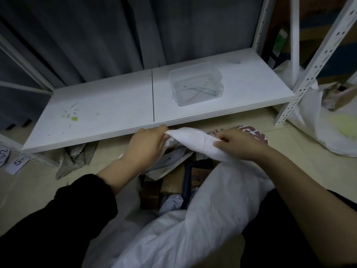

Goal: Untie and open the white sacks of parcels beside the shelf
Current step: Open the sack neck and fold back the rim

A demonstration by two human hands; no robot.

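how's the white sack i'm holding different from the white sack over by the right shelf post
The held sack is gripped at its rim by the left hand and right hand; the right sack lies untouched on the floor beside the shelf post. The held sack's mouth gapes, showing brown parcels; the right sack shows only a yellowish patch through its wall. Both are white and crumpled.

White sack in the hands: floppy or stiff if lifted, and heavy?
Probably floppy: the white sack creases and sags where the left hand and right hand grip its rim. Likely heavy to lift, given the boxed parcels showing inside.
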